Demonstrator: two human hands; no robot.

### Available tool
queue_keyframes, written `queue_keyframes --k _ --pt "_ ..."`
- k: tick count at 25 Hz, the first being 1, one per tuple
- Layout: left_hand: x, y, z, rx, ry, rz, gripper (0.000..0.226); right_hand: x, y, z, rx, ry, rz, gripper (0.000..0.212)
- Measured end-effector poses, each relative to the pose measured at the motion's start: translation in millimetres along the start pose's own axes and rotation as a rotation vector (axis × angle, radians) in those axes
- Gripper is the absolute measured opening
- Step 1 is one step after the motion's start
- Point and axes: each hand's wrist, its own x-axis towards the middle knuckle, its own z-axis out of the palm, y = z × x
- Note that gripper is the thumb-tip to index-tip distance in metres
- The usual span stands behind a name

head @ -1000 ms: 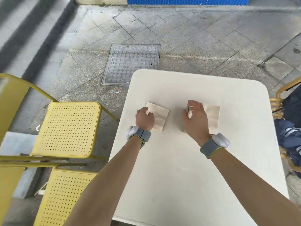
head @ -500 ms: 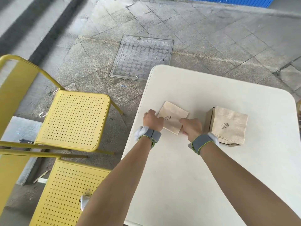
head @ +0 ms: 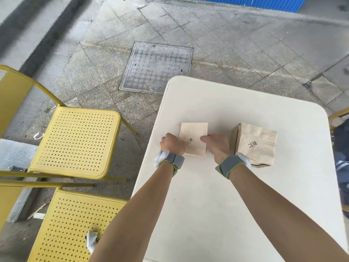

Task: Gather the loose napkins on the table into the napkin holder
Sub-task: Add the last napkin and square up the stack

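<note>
A loose tan napkin with a small printed logo lies flat on the white table, near its left edge. My left hand is curled at the napkin's left edge and my right hand rests on its right edge, fingers pressing it; both touch it. To the right stands the brown napkin holder, with a stack of tan napkins lying in it.
Two yellow perforated metal chairs stand left of the table; a crumpled white scrap lies on the nearer seat. Dark clothing hangs on another yellow chair at the right edge. Paved ground with a metal cover lies beyond.
My right hand left the napkin holder and moved left to the loose napkin. The napkin has been turned square between both hands. The camera view shifted left.
</note>
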Motion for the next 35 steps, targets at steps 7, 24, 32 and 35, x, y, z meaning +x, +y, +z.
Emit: queue_keyframes --k 7,24,32,35 --pt "-44 82 3 -0.821 -0.692 -0.039 0.007 -35 -51 -119 0.185 -0.106 -0.171 0.015" --pt "-82 116 102 -0.150 -0.158 0.228 0.022 10 37 -203 -0.182 0.142 -0.064 0.026" --pt "-95 112 112 -0.237 -0.319 0.208 0.033 -4 42 -167 -0.030 0.006 0.024 0.059" --pt "-102 117 114 -0.225 -0.360 0.151 0.046 -12 34 -156 -0.032 0.073 0.029 0.053"
